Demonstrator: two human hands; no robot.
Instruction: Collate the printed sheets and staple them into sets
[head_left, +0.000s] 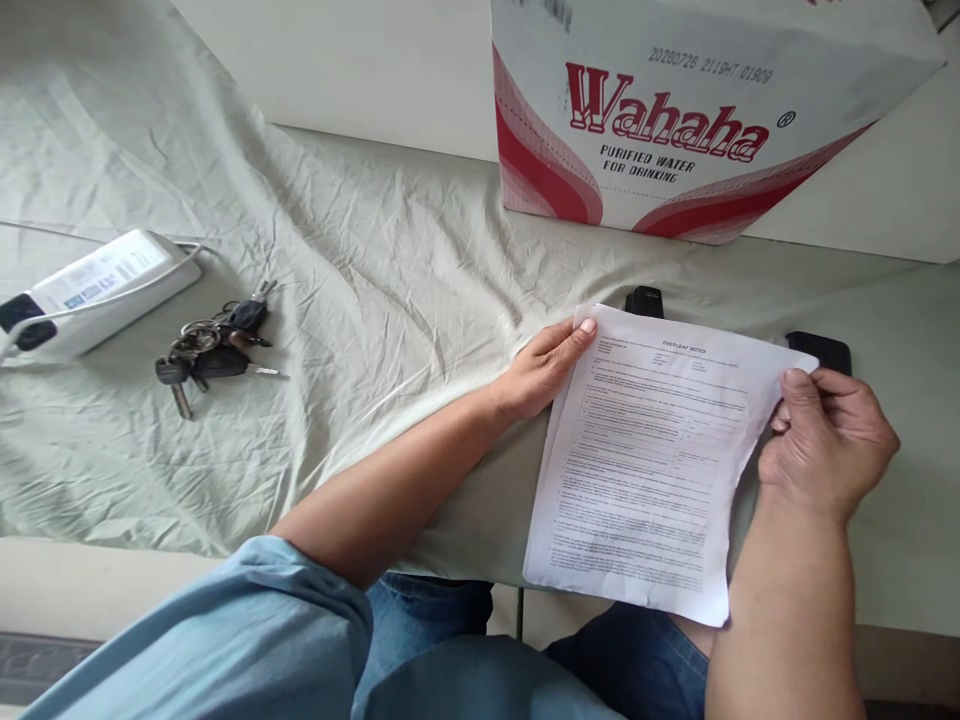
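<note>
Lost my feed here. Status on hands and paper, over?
Left hand and right hand each grip a top corner of the paper. Paper lies over table edge and lap. Two black items behind it; keys well left.

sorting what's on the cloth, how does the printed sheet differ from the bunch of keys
The printed sheet is pinched at its top corners by the left hand and right hand; the bunch of keys lies untouched. The printed sheet overhangs the table edge; the bunch of keys rests fully on the cloth.
</note>
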